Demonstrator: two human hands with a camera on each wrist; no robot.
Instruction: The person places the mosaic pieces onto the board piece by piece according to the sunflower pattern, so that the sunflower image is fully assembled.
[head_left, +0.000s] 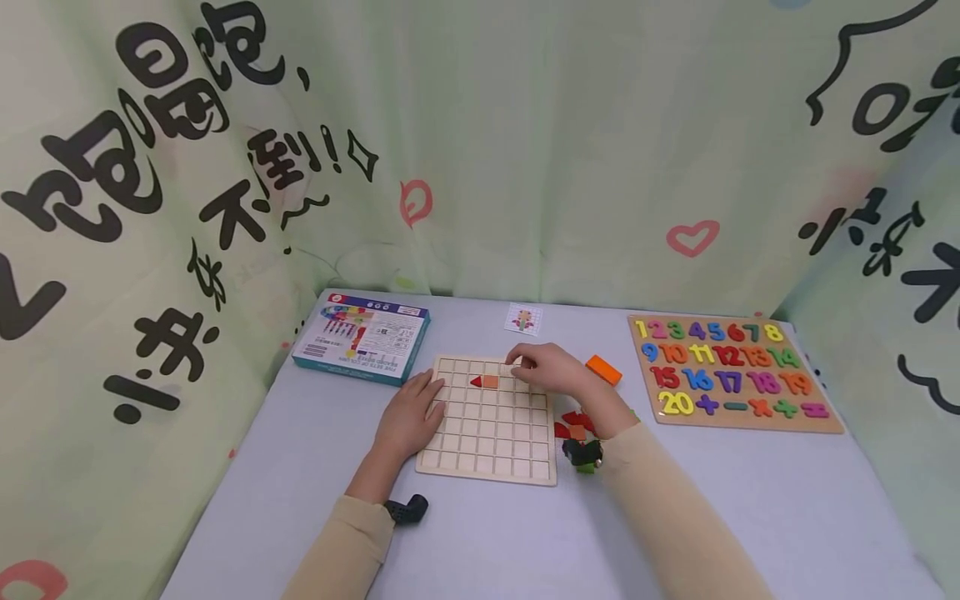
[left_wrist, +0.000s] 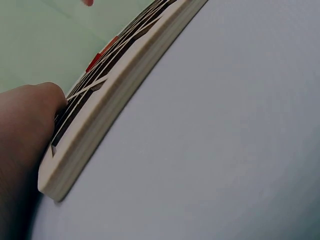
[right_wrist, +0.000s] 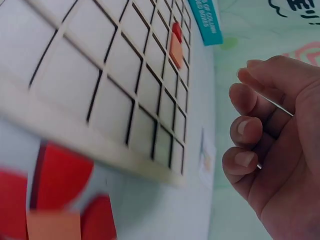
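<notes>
A wooden grid board [head_left: 487, 433] lies flat in the middle of the table. A red triangle [head_left: 476, 382] and an orange square [head_left: 490, 382] sit side by side in its second row. My left hand [head_left: 420, 407] rests flat on the board's left edge, fingers straight; in the left wrist view the left hand [left_wrist: 27, 130] presses the board's rim [left_wrist: 115, 100]. My right hand [head_left: 536, 367] hovers over the board's top right corner. In the right wrist view the right hand [right_wrist: 247, 127] has curled fingers with nothing visible in them, beside the board [right_wrist: 100, 75].
Loose red and orange pieces [head_left: 573, 425] lie right of the board, seen close as red pieces [right_wrist: 60, 175]. An orange block [head_left: 603, 369] sits further right. A number puzzle [head_left: 735, 371] fills the right side, a blue box [head_left: 362, 336] the back left, a small card [head_left: 522, 318] behind.
</notes>
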